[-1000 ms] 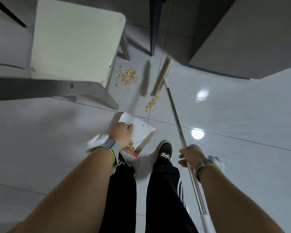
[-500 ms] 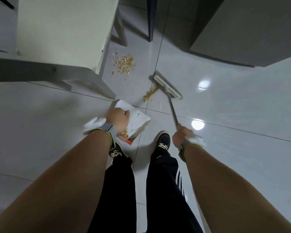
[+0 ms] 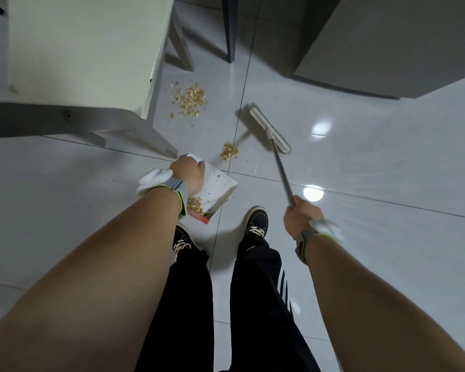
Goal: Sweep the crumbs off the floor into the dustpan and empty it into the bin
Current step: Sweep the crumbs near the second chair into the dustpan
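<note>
Floor: glossy pale grey tiles (image 3: 387, 162) are spreading under us, with dark grout lines crossing and two bright light reflections showing to our right.
Furniture: we are looking down on a cream stool (image 3: 86, 49) at upper left, a dark post (image 3: 230, 28) beyond it, and a grey cabinet (image 3: 403, 41) at upper right.
Large crumb pile: we are seeing tan crumbs (image 3: 191, 99) lying on the tile just beside the stool's edge, well apart from the dustpan.
Small crumb pile: a little heap (image 3: 229, 151) is sitting between the broom head and the dustpan's far edge, near both.
Dustpan: we are holding a white dustpan (image 3: 218, 185) low at the floor, its open edge pointing away from us toward the small heap; some crumbs (image 3: 195, 204) are already lying in its near end.
Left hand: our left hand (image 3: 188, 175) is gripping the dustpan from above, fingers curled over its left side.
Broom: our broom (image 3: 275, 146) is running its long axis from our right hand up and to the left; the pale head (image 3: 269, 129) is lying slantwise on the floor, right of the small heap.
Right hand: our right hand (image 3: 301, 217) is clenching the metal handle.
Feet: our black shoes (image 3: 257, 222) are standing just behind the dustpan.
</note>
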Motion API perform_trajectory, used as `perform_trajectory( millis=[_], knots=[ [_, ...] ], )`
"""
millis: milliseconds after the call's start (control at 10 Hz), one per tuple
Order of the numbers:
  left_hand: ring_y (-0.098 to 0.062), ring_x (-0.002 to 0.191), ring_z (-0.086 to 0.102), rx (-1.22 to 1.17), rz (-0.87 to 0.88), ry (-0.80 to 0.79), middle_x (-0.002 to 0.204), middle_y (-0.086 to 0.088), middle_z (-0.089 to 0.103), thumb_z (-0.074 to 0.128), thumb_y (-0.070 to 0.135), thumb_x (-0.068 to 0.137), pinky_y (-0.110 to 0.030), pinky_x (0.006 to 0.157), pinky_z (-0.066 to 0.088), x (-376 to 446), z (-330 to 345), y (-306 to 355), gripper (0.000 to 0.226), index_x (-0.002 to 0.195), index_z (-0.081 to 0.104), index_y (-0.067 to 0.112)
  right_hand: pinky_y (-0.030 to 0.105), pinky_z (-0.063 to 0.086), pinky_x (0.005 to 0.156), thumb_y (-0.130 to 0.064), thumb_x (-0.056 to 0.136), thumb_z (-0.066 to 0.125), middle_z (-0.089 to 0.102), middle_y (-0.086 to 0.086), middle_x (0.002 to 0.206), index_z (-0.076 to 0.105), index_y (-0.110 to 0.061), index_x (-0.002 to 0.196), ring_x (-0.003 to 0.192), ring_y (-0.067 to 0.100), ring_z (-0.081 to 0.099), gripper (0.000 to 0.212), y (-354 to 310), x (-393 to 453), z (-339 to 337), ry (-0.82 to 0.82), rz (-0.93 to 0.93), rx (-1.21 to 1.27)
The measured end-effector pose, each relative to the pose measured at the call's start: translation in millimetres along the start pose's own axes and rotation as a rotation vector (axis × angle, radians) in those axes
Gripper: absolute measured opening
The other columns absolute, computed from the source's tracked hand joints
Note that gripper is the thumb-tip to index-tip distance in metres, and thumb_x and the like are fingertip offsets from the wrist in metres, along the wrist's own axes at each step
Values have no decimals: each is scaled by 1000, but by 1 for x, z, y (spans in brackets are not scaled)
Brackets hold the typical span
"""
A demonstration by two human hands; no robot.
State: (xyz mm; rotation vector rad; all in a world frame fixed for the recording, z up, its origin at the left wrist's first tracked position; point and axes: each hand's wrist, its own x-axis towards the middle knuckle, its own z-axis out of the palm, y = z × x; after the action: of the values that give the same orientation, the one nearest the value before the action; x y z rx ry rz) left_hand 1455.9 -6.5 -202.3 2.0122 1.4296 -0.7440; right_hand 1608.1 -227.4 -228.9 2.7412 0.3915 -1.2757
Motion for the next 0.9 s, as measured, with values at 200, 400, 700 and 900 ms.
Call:
perform_trajectory(
  millis=[200,400,700,900],
  knots=[
    [-43,102,60,-78,-6,-10,108,-27,64,33,29,102,-40,76,43,17,3,10,47,105,61,-8,31,33,70,-12,98,42,60,21,121,57,-1,122,111,37,57,31,-25,-14,16,-119,-10,48],
    [-35,118,55,-64,-96,-62,132,-21,54,26,18,105,-38,93,45,5,-12,21,41,134,47,-2,32,47,77,-19,97,41,63,6,114,60,-17,118,101,29,61,28,-6,-74,25,-285,-120,-53],
    [-41,99,61,-92,-57,27,106,-24,65,34,28,101,-38,73,42,-6,5,-21,42,104,62,-4,38,55,77,-29,100,32,66,7,97,54,-22,110,85,30,64,25,8,-53,-3,-95,-78,-129],
    [-38,96,63,-11,-50,10,109,-22,64,28,31,104,-35,77,47,-4,11,-56,47,107,61,-3,31,47,75,-16,96,45,61,15,122,60,-6,122,108,34,60,32,-29,-27,1,-71,-3,-45]
  ],
)
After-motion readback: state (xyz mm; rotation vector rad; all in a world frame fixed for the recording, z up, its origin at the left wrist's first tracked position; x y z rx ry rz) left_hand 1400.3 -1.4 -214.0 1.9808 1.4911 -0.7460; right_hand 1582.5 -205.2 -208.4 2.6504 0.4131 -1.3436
